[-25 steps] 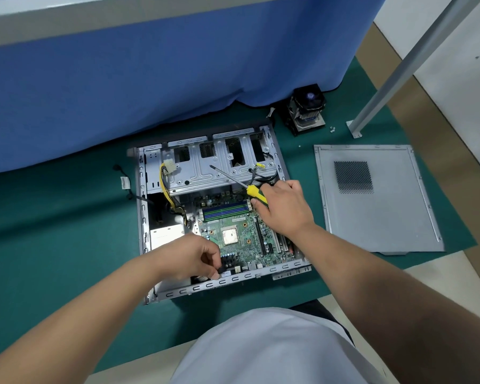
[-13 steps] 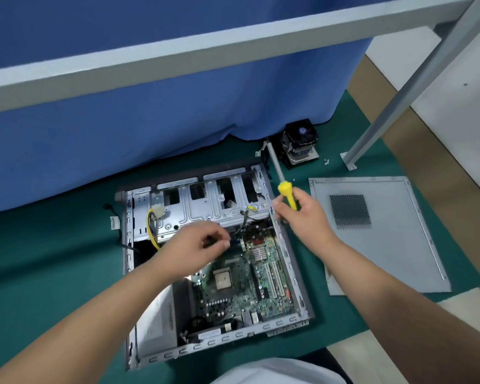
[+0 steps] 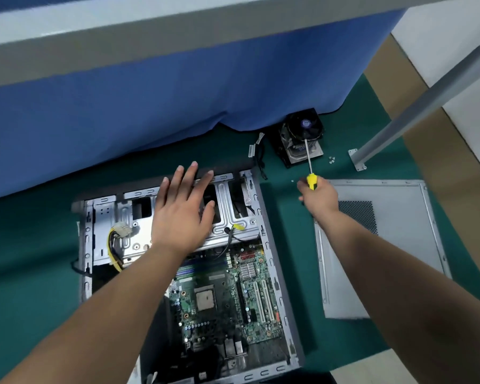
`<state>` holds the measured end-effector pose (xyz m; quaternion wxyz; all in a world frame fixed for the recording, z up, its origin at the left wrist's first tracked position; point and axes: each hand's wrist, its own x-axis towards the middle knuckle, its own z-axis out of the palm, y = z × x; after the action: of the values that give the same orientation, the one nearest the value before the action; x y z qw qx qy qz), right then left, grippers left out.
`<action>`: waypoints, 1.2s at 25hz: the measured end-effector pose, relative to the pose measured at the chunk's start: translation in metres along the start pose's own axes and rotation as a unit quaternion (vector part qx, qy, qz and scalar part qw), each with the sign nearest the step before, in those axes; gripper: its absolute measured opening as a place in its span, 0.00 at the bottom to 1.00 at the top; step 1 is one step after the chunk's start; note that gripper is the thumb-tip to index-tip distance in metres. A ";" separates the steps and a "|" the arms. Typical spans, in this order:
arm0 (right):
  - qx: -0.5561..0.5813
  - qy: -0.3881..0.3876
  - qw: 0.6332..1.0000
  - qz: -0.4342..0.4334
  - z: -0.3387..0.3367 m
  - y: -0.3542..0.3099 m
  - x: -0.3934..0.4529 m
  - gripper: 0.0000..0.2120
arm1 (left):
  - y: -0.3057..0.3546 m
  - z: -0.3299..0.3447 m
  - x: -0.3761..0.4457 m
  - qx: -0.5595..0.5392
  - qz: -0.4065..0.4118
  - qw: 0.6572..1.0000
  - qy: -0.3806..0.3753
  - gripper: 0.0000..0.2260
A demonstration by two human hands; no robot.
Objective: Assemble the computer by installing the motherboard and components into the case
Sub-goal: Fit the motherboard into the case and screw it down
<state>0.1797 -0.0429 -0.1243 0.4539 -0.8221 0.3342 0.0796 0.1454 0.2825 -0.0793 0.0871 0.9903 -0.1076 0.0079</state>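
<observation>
The open grey computer case lies flat on the green mat. Inside it sits the green motherboard, with its bare CPU socket near the middle. My left hand lies over the metal drive cage at the case's far end, fingers straight and spread. To the right of the case, my right hand grips a yellow-handled screwdriver. Its shaft points away from me toward the CPU cooler with fan standing at the back.
The grey side panel lies flat right of the case. Several small screws lie beside the cooler. A yellow and black cable bundle hangs in the case's left part. A blue curtain hangs behind, and a slanted metal leg stands at back right.
My left hand has opened and moved up onto the drive cage. My right hand has carried the screwdriver right and away from the case, toward the cooler.
</observation>
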 end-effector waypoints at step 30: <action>0.240 -0.136 0.960 -0.051 -0.010 -0.048 -0.187 0.04 | 0.025 -0.051 -0.073 -0.415 -0.046 0.908 -0.029 0.15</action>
<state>0.0653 0.0561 -0.0042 0.6828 -0.6864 0.2359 0.0845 0.0690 0.2826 -0.0276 0.4873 0.8685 -0.0580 -0.0697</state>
